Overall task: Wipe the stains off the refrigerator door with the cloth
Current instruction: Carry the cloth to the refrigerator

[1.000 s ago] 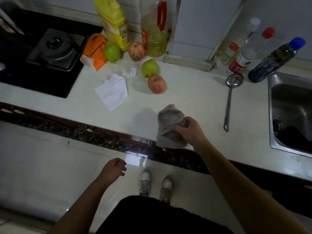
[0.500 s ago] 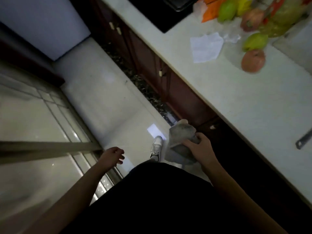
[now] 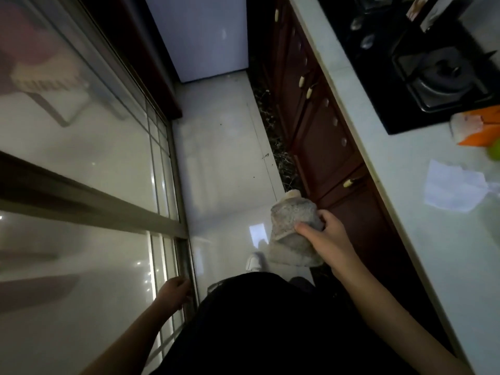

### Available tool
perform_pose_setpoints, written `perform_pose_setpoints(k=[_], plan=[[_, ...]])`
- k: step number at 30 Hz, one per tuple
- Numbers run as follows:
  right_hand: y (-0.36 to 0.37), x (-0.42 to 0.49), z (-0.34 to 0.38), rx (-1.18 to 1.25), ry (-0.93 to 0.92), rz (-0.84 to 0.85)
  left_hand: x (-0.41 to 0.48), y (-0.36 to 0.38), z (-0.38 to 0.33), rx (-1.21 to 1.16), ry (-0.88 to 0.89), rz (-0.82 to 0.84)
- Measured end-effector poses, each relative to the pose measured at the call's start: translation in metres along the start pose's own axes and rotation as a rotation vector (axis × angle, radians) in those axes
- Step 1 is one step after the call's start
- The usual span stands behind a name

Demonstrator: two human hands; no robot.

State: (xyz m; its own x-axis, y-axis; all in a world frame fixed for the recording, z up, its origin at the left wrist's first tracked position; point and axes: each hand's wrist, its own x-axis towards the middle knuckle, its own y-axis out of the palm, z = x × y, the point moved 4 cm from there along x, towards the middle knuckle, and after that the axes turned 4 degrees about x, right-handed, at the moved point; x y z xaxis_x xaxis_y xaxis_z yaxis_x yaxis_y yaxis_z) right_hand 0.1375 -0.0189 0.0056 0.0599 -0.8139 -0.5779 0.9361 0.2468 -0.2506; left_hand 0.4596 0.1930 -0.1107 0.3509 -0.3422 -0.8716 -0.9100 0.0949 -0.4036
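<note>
- Cloth [image 3: 293, 221], grey and bunched, hangs in our right hand [image 3: 327, 236], gripped above the floor beside the cabinets [image 3: 322, 142].
- Refrigerator door [image 3: 205, 36] stands ahead, well apart.
- Our left hand [image 3: 173, 292] hangs loosely curled, holding nothing.

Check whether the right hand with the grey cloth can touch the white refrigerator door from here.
Probably not yet: the right hand holds the grey cloth well short of the white refrigerator door, with open floor between them.
</note>
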Motion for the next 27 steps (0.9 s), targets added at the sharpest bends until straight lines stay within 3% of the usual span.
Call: perform_pose_setpoints(k=[8, 11, 27], plan=[[0.016, 0.076, 0.064, 0.055, 0.026, -0.013, 0.044, -0.055, -0.175, -0.056, 0.293, -0.024], [0.025, 0.119, 0.088, 0.048, 0.033, 0.026, 0.069, -0.076, -0.216, -0.074, 0.315, -0.044], [0.143, 0.361, 0.317, -0.131, -0.071, 0.405, 0.135, -0.165, -0.221, -0.380, -0.187, -0.207]])
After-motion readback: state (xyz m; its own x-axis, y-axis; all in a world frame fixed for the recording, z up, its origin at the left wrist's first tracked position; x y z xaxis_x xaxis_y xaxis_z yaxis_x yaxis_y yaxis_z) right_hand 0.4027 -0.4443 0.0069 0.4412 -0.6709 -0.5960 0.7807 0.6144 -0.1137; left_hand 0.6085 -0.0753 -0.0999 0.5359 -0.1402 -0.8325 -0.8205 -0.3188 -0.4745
